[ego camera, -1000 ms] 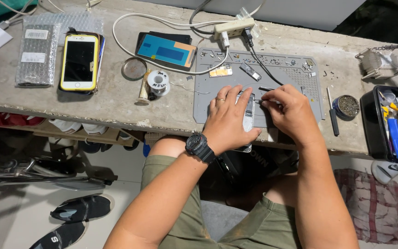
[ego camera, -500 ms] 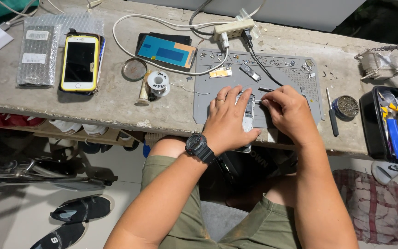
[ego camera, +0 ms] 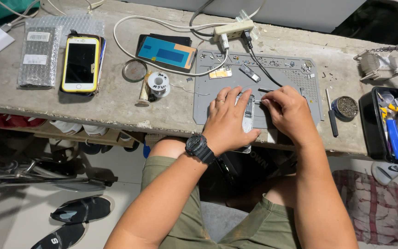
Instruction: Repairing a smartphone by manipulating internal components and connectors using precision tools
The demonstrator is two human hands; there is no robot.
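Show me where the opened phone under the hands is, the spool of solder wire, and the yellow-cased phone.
opened phone (ego camera: 248,113), head view, on its strip visible between the two hands.
spool of solder wire (ego camera: 158,84), head view, on its round top.
yellow-cased phone (ego camera: 80,64), head view, on the dark screen.

Opened phone (ego camera: 248,110) flat on grey mat (ego camera: 208,101)

Yellow-cased phone (ego camera: 80,64) beside bubble-wrap packet (ego camera: 38,55); solder spool (ego camera: 158,84); power strip (ego camera: 233,30); screwdriver (ego camera: 331,119); toolbox (ego camera: 395,124).

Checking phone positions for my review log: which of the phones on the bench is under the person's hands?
The opened phone on the grey work mat, pinned by the left hand and worked by the right hand. The yellow-cased phone lies untouched far left.
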